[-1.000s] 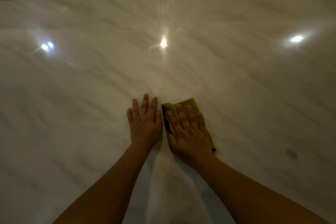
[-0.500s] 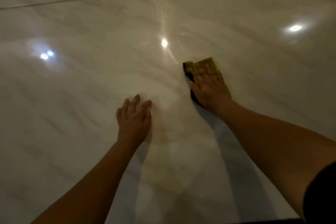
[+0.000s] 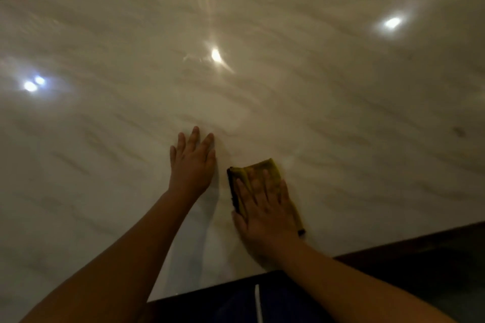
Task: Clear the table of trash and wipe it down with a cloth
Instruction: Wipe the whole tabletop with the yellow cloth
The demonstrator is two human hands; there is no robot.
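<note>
- Looking down at the tabletop (image 3: 315, 118) first, since it fills nearly everything: pale, glossy, marble-looking, with faint grey-brown streaks running diagonally and a thin seam line across the far top left. No trash on the part I can see.
- Dark edge of the tabletop cuts across the bottom right, with dim floor beyond it, too dark to make out.
- My two bare forearms come in from the bottom corners and angle toward the middle.
- My clothing (image 3: 252, 304) shows at the bottom centre, dark blue with a thin white stripe.
- My right hand (image 3: 265, 207) is pressed flat, fingers spread, on top of the cloth, near the close edge of the tabletop. Not gripping it, just palm down on it.
- My left hand (image 3: 193, 162) is flat on the bare surface, fingers together, holding nothing, just beside the cloth but not touching it.
- The cloth (image 3: 256, 169) is yellow-green, folded into a small pad with a dark edge, sticking out past my fingertips.
- Several bright light reflections (image 3: 215, 55) dot the surface.
- One small dark smudge (image 3: 458, 131) sits far right.
</note>
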